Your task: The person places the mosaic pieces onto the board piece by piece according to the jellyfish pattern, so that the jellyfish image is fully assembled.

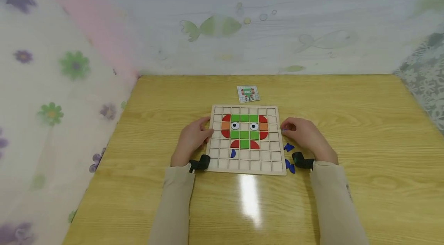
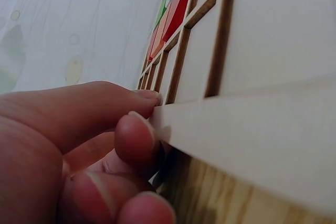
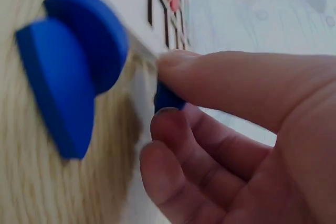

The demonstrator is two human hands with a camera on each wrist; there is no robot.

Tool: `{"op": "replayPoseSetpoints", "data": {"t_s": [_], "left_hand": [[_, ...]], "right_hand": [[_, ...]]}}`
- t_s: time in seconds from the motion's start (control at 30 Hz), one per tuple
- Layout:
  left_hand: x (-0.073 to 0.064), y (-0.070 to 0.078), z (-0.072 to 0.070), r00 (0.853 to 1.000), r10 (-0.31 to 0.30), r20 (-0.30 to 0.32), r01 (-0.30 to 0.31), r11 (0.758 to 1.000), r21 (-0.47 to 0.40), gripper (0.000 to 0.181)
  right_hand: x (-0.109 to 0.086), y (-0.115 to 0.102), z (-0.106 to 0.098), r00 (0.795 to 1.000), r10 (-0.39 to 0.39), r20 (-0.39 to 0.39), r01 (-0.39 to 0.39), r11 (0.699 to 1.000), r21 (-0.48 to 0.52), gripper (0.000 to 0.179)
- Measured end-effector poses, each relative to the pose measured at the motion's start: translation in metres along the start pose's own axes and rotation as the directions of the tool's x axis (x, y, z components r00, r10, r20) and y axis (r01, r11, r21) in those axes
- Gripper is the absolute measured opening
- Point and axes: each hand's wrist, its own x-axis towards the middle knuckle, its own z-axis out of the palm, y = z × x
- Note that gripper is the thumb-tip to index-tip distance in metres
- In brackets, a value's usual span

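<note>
A square wooden grid board (image 1: pixel 246 166) lies on the table. Red, green and orange pieces (image 1: pixel 244 135) and two eye discs (image 1: pixel 254 126) form a figure on it, with one blue half-round piece (image 1: pixel 233 154) below. My left hand (image 1: pixel 192 139) holds the board's left edge, thumb and fingertips (image 2: pixel 135 137) at the rim. Just off the right edge, my right hand (image 1: pixel 305 135) pinches a small blue piece (image 3: pixel 167 98) between thumb and finger, most of it covered. More blue pieces (image 3: pixel 63 82) lie beside the board, near that hand.
Behind the board lies a small card (image 1: pixel 248 93) picturing a similar figure on a grid. The wooden table (image 1: pixel 166 94) meets a wall with painted fish (image 1: pixel 222 27) at the back and a flowered wall (image 1: pixel 52 114) on the left. Each wrist wears a black camera mount (image 1: pixel 303 161).
</note>
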Motion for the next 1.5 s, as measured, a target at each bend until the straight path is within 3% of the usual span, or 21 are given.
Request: {"op": "replayPoseSetpoints", "data": {"t_s": [0.33, 0.7, 0.97, 1.13, 1.5], "left_hand": [[0.001, 0.003, -0.001, 1.000, -0.001, 0.005, 0.001, 1.000, 0.015, 0.051], [0.002, -0.003, 0.005, 1.000, 0.015, 0.014, -0.014, 0.999, -0.045, 0.048], [0.002, 0.000, 0.001, 0.999, 0.030, -0.014, -0.031, 0.999, -0.030, 0.049], [0.003, 0.000, 0.001, 0.999, 0.037, -0.019, -0.037, 0.999, -0.015, 0.049], [0.002, -0.001, 0.000, 0.999, 0.041, -0.027, -0.041, 0.999, -0.007, 0.049]], "right_hand": [[0.000, -0.019, -0.004, 0.999, 0.037, -0.020, -0.036, 0.998, 0.061, 0.017], [-0.002, -0.063, 0.018, 0.992, -0.106, 0.070, 0.096, 0.986, 0.134, 0.008], [0.002, -0.087, 0.036, 0.957, -0.239, 0.165, 0.209, 0.961, 0.180, 0.004], [0.001, -0.097, 0.047, 0.934, -0.282, 0.220, 0.246, 0.953, 0.176, 0.004], [-0.005, -0.112, 0.065, 0.907, -0.375, 0.190, 0.372, 0.927, 0.056, 0.006]]}}
